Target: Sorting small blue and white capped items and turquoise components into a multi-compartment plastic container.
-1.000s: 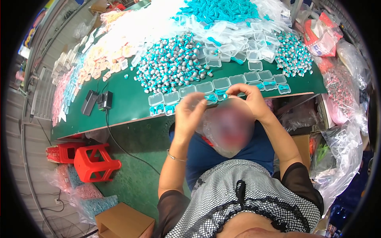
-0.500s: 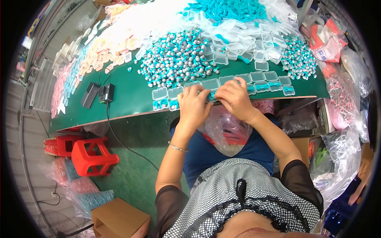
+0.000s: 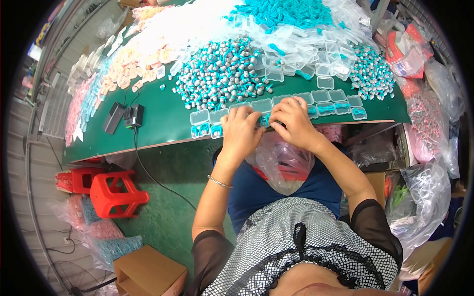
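A row of small clear plastic cases (image 3: 199,117) with raised lids lies along the table's near edge. Teal cords (image 3: 326,108) fill the cases on the right, and grey-and-teal plugs (image 3: 201,130) show in those at the left end. My left hand (image 3: 240,129) bends over the middle of the row, thumb and fingertips closed at a case with teal pieces (image 3: 265,120). Right beside it my right hand (image 3: 292,120) has its fingers curled and pinched together at the same case. What lies between the right fingertips is hidden.
Behind the row rises a large heap of grey-and-teal plugs (image 3: 222,71), with a smaller heap (image 3: 371,71) at right. Loose clear cases (image 3: 296,44) and teal cords (image 3: 284,12) are piled farther back. Two black devices (image 3: 133,116) with a cable sit at left. A red stool (image 3: 116,195) stands below.
My right fingers have shifted slightly at the case, uncovering a bit more teal between the hands. My left hand stays nearly in place. At the far right edge, another person's arm has moved out of sight.
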Demonstrator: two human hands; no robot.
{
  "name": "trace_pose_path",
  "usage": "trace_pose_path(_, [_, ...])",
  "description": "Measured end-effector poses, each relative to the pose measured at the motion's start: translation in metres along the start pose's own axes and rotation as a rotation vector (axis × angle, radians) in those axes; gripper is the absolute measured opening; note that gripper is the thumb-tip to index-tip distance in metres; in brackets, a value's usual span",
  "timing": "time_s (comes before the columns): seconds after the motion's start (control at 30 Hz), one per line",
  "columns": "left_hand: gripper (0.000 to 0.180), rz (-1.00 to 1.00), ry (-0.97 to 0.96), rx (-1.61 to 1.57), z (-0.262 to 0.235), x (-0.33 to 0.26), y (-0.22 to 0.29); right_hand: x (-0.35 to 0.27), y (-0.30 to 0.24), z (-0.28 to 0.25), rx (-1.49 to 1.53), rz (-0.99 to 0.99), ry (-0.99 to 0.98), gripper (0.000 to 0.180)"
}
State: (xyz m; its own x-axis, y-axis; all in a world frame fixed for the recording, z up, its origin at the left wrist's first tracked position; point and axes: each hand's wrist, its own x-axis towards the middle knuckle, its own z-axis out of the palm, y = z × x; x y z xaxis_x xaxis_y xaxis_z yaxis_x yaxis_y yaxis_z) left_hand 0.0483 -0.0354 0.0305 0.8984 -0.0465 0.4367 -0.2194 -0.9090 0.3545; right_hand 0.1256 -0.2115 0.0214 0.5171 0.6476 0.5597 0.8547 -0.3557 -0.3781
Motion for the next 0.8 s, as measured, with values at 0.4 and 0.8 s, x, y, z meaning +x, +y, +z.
trace_pose_path(0.4, [0.013,0.018,0.023,0.288,0.038,0.089,-0.008,-0.021,0.022,-0.056,0.027,0.143,0.153,0.010])
trace_pose_path(0.8, [0.008,0.030,0.008,0.227,0.042,0.101,-0.010,-0.089,0.146,-0.151,0.010,0.545,0.508,0.011])
